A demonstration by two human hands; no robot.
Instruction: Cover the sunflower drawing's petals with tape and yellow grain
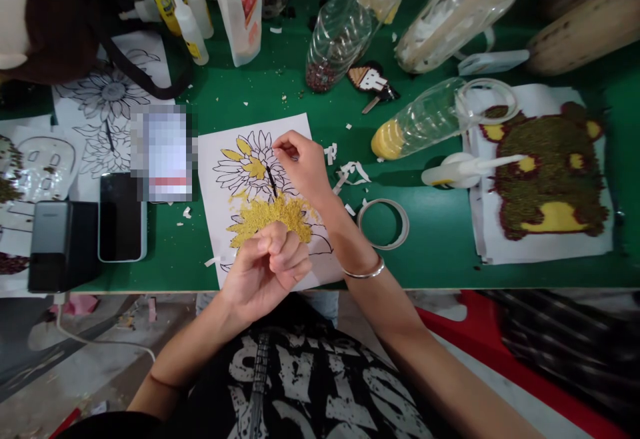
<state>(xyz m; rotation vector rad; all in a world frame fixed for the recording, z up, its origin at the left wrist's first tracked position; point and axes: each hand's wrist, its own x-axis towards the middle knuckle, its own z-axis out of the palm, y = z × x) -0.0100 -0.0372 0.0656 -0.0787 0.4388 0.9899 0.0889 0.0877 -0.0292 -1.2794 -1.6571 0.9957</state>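
A sheet with a line drawing of flowers [213,179] lies on the green table in front of me. Yellow grains [273,215] cover much of its lower flower, and a few petals of the upper flower are yellow too. My right hand [306,167] is over the right side of the upper flower, thumb and fingertips pinched together; whatever they hold is too small to see. Palm up, my left hand [273,262] is closed with curled fingers above the lower edge of the sheet. Its contents, if any, are hidden.
Right of the sheet are paper scraps [355,172], a tape roll [384,224], a bottle with yellow grains [425,122], a glue bottle [450,171] and a finished bear picture [553,172]. Phones [121,219] and a power bank [63,245] lie left. Bottles and keys [374,85] stand behind.
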